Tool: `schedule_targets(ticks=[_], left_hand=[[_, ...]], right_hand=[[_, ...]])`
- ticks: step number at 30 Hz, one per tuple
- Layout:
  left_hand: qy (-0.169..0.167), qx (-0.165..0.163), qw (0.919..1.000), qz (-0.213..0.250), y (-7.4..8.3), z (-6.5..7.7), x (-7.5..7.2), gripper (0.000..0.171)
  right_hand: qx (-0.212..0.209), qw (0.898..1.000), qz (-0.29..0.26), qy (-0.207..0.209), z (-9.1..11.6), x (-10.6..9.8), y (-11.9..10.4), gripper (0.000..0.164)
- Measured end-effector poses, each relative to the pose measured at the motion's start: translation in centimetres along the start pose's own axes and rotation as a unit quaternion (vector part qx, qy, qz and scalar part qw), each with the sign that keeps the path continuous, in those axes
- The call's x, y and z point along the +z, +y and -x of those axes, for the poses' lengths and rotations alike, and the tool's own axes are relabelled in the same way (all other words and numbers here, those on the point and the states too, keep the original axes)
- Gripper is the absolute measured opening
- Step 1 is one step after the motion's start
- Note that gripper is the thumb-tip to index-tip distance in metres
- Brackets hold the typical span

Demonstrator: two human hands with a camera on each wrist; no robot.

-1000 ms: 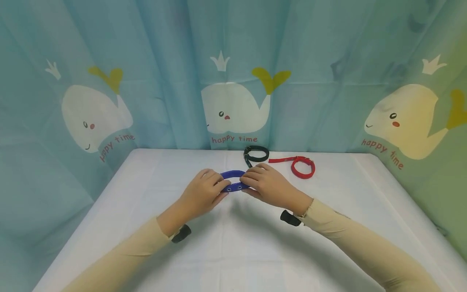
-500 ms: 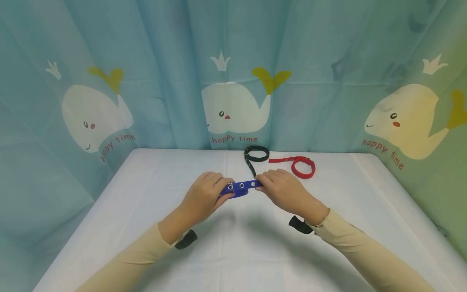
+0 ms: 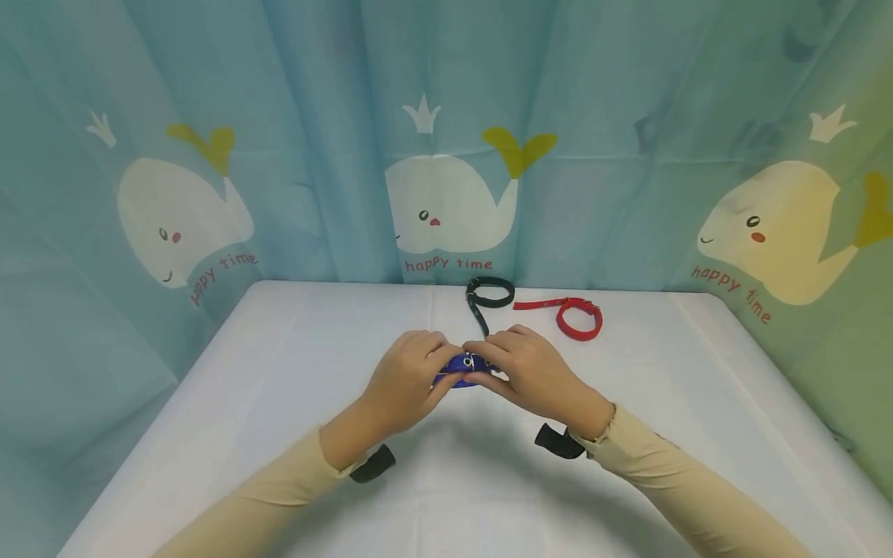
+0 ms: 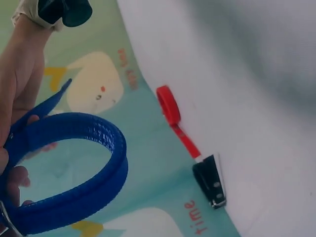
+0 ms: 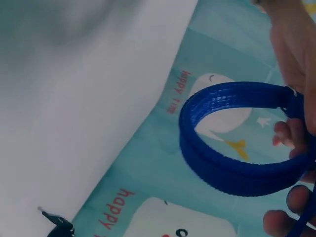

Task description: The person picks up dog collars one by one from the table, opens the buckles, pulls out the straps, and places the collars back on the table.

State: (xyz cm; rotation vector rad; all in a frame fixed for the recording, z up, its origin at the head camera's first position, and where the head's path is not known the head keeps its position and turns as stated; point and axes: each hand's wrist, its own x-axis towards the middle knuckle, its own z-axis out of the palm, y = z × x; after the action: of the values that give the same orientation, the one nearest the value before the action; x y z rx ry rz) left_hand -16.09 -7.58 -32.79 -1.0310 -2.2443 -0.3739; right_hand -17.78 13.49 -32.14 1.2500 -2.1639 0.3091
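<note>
We've got the blue collar (image 3: 453,366) up over the desk (image 3: 314,341), long way running side to side, pinched snugly in both our left hand (image 3: 406,381) and right hand (image 3: 536,373), buckle (image 3: 473,363) sitting nearer the right.

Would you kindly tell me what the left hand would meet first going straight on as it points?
Likely the right hand, just ahead and gripping the same looped blue woven strap; exact depth is unclear.

The head view looks forward and down over the worktop (image 3: 432,504), whale-print curtain (image 3: 321,170) at twelve o'clock; both wrist views share the blue collar (image 4: 79,205), close up.
</note>
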Motion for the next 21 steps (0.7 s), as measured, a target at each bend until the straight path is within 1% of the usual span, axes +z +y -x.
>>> schedule_targets(ticks=[5,9,12,15,18,21], left_hand=[[-0.014,-0.019,0.9993,0.028,0.2,0.0,-0.5,0.018],[-0.026,-0.031,0.9984,0.039,0.3,0.1,-0.6,0.018],[-0.022,-0.036,0.9982,0.043,0.6,0.0,-0.7,0.018],[-0.014,-0.029,0.9989,0.033,1.0,-0.3,-0.7,0.021],[0.003,-0.012,0.9999,0.003,1.1,-0.5,-0.7,0.02],[0.03,0.003,0.9988,-0.039,1.2,-0.7,-0.7,0.017]], right_hand=[[0.006,1.0,-0.01,0.022,0.2,-0.3,0.1,0.032],[0.015,0.999,-0.035,0.018,0.5,-0.6,0.2,0.032],[0.016,0.998,-0.054,0.017,0.7,-0.7,0.1,0.034],[0.0,0.998,-0.055,0.026,0.7,-0.6,0.0,0.031],[-0.015,0.998,-0.041,0.043,0.7,-0.4,-0.1,0.023],[-0.004,0.998,-0.042,0.056,0.7,-0.4,-0.1,0.019]])
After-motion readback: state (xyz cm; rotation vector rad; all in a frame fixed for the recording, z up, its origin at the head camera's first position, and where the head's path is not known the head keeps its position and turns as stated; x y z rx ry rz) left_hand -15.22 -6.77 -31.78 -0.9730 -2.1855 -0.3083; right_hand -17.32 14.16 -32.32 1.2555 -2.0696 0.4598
